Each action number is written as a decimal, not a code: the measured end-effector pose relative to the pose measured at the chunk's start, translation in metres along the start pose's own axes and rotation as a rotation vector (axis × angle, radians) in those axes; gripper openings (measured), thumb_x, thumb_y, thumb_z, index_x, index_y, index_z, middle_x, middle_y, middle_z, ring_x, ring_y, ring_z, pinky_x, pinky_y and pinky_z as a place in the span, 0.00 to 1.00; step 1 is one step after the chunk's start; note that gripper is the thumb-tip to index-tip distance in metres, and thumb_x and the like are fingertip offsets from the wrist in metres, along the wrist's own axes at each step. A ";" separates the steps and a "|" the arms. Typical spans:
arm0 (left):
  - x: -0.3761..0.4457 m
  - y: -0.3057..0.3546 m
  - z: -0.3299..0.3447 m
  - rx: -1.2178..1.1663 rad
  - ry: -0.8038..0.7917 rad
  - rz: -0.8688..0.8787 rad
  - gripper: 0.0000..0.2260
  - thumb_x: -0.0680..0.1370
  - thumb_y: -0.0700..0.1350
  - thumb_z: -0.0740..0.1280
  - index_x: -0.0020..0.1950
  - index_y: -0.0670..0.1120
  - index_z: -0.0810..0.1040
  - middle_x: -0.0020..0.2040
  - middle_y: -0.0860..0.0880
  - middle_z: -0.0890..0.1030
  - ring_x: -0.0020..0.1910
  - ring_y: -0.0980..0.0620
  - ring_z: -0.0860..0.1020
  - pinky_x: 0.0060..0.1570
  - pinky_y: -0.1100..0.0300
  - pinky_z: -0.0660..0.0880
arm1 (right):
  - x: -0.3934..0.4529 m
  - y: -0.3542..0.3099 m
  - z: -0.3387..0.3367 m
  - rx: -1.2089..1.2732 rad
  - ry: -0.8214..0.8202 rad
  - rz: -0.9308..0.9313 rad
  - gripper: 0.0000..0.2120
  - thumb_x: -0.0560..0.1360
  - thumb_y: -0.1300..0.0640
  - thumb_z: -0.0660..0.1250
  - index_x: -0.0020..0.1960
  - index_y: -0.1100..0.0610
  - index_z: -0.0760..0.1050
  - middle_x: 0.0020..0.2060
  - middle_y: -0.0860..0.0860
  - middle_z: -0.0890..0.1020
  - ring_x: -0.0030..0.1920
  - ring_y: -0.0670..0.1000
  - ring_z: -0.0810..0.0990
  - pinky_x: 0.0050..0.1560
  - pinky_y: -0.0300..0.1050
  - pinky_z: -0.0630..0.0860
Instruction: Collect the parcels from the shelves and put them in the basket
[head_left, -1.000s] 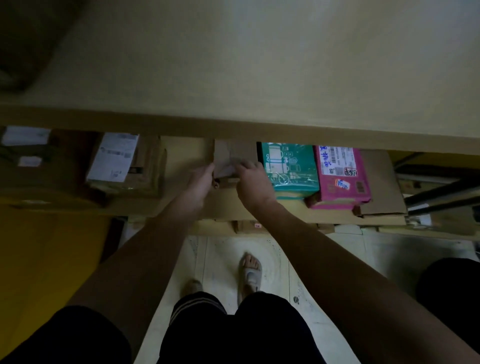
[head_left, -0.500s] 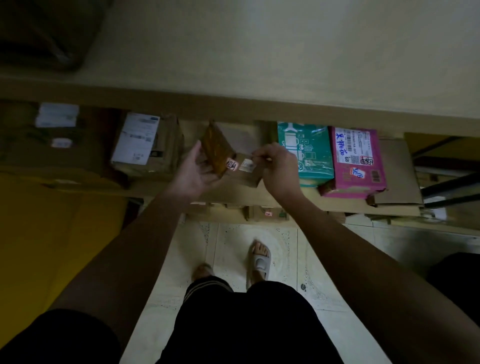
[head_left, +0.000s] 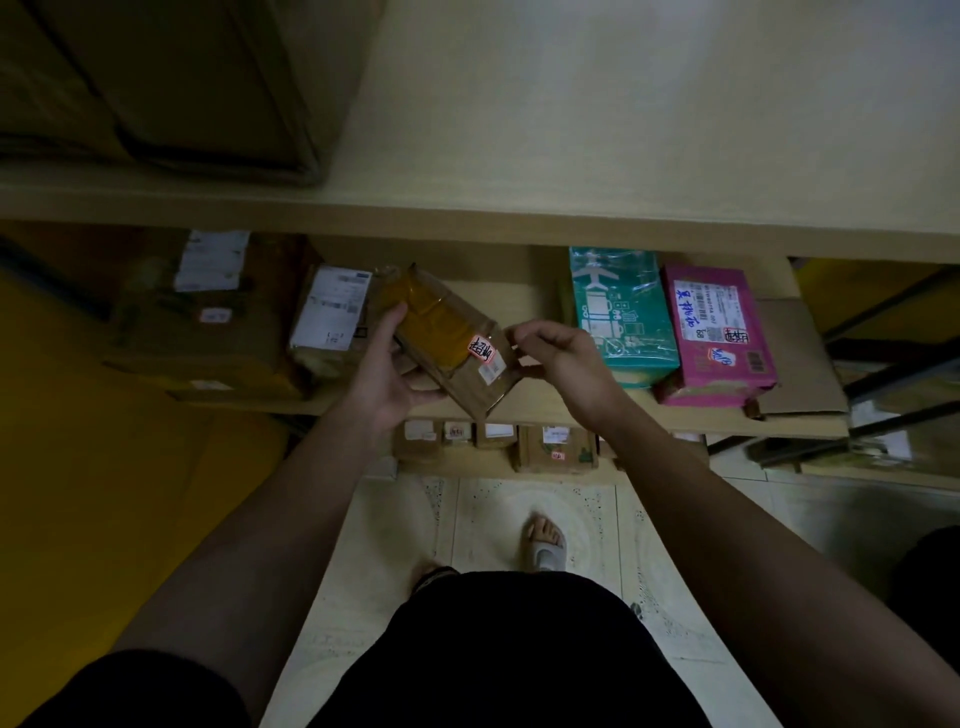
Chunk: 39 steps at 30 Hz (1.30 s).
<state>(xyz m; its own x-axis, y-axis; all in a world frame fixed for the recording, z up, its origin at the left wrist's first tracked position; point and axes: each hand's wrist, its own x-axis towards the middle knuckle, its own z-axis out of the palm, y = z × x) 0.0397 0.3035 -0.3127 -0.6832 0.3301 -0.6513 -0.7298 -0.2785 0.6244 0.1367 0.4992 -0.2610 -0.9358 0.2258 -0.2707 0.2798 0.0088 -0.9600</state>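
My left hand (head_left: 387, 374): clamped on the small brown parcel (head_left: 452, 340), thumb on its upper face, fingers curled under, so the weight sits in the palm and the labelled face tilts up where I can read it.

Small brown parcel: lifted clear of the middle shelf (head_left: 524, 405), tilted, long axis running from 11 to 5 o'clock. Amber tape band across the upper half; red-and-white sticker (head_left: 482, 349) and a white label at the lower right end.

My right hand (head_left: 558, 353): at 3 o'clock of the parcel, fingers curled, thumb and fingertips close together just beside the parcel's right corner. Whether it pinches the corner or only hovers, I cannot tell. Judged purpose: steadying the end while I check the sticker.

Outward, same shelf:
- 9 o'clock: box with white shipping label (head_left: 332, 312), standing, label facing out.
- Farther at 9 o'clock: large carton (head_left: 208, 332), in shadow.
- 3 o'clock: teal bag parcel (head_left: 621, 312), then pink parcel (head_left: 719, 332) touching it, both lying flat with print upward.

Lower shelf, 6 o'clock: row of small cartons (head_left: 556, 447), stickers facing out.

Upper shelf board (head_left: 571, 130): at 12 o'clock, dark carton at its left end.

Basket: not in view. Judged remaining: carry this parcel to it, then return for the rest.
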 end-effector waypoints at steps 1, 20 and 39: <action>-0.001 0.000 0.000 0.005 -0.002 -0.015 0.34 0.73 0.62 0.71 0.76 0.52 0.66 0.69 0.43 0.75 0.66 0.38 0.75 0.52 0.37 0.77 | -0.004 -0.006 0.002 -0.019 -0.015 -0.002 0.09 0.82 0.61 0.61 0.52 0.61 0.80 0.53 0.61 0.81 0.49 0.52 0.80 0.52 0.54 0.80; -0.025 0.001 0.030 -0.002 -0.114 -0.282 0.32 0.71 0.65 0.70 0.71 0.52 0.72 0.67 0.38 0.76 0.63 0.32 0.75 0.48 0.28 0.76 | -0.019 -0.041 0.012 -0.286 0.040 -0.261 0.13 0.72 0.53 0.76 0.46 0.53 0.73 0.41 0.45 0.78 0.35 0.43 0.76 0.34 0.37 0.73; -0.047 -0.004 0.032 -0.064 -0.204 -0.248 0.30 0.74 0.68 0.62 0.69 0.50 0.76 0.68 0.37 0.76 0.64 0.31 0.73 0.51 0.29 0.76 | -0.041 -0.056 0.011 -0.179 0.211 -0.161 0.19 0.85 0.47 0.53 0.50 0.55 0.79 0.42 0.49 0.81 0.41 0.46 0.79 0.39 0.36 0.75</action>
<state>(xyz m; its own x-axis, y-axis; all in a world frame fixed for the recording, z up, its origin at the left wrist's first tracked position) 0.0756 0.3180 -0.2705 -0.4701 0.5671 -0.6764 -0.8779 -0.2214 0.4246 0.1573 0.4785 -0.1968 -0.9111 0.4048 -0.0779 0.1830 0.2278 -0.9564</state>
